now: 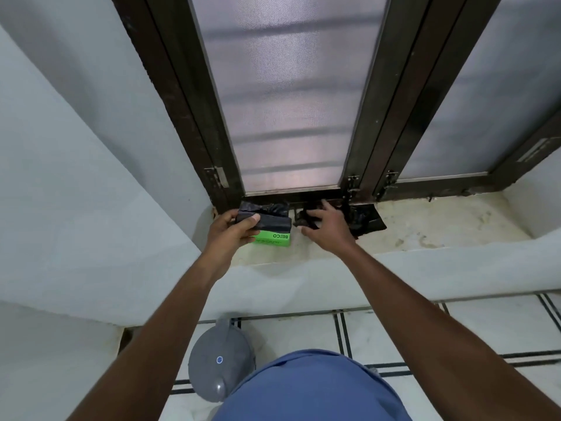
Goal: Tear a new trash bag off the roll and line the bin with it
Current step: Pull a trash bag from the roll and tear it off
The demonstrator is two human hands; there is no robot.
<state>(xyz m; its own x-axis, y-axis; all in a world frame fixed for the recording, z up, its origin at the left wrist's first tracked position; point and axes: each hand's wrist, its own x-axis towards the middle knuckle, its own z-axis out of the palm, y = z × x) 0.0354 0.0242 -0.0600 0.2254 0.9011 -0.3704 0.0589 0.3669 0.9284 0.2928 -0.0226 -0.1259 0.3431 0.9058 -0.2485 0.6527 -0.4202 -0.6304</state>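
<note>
My left hand (pixel 230 230) grips a roll of black trash bags (pixel 267 220) wrapped in a green paper label (pixel 273 239), held over the window sill. To its right, my right hand (pixel 326 223) has its fingers spread on a loose black bag (pixel 362 218) that lies crumpled on the sill against the window frame. A grey bin with a closed lid (pixel 220 358) stands on the floor below the sill, near my body.
The stained white sill (pixel 440 226) runs under a dark-framed window with frosted panes (pixel 291 95). A white wall (pixel 76 177) closes the left side. White floor tiles with dark lines (pixel 394 329) lie below. My blue shirt fills the bottom edge.
</note>
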